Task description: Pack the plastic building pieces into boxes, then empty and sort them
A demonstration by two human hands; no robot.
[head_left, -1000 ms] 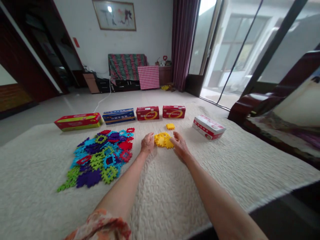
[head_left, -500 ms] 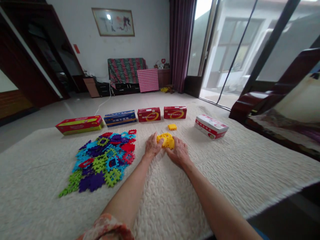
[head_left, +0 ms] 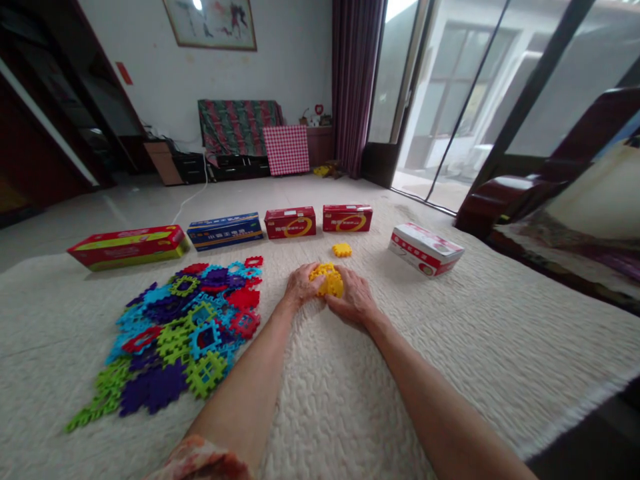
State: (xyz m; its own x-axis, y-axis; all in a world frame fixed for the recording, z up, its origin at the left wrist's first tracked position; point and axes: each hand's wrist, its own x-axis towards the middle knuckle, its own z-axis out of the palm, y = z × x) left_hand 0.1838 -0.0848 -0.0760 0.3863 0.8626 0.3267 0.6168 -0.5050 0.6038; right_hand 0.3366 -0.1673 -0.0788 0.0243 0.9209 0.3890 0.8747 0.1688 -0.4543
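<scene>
Several yellow interlocking plastic pieces (head_left: 328, 279) are gathered between my two hands on the quilted cover. My left hand (head_left: 303, 284) curls round their left side, thumb against the front. On the right side, my right hand (head_left: 354, 297) grips them with its fingers behind. How the pieces join is partly hidden by my fingers. Just beyond my hands a single yellow piece (head_left: 342, 250) lies flat. To the left spreads a pile of notched pieces (head_left: 185, 320) in purple, blue, green and red.
Along the far side stand a long red-and-yellow box (head_left: 133, 247), a blue box (head_left: 225, 231) and two red boxes (head_left: 290, 223) (head_left: 347, 219). A white-and-red box (head_left: 427, 249) sits at the right. The cream quilted cover (head_left: 505, 333) lies under everything.
The view has tilted down and come a little closer, so the boxes and pile appear shifted left and larger. Both hands remain on the yellow pieces, the right hand closing further round them.
</scene>
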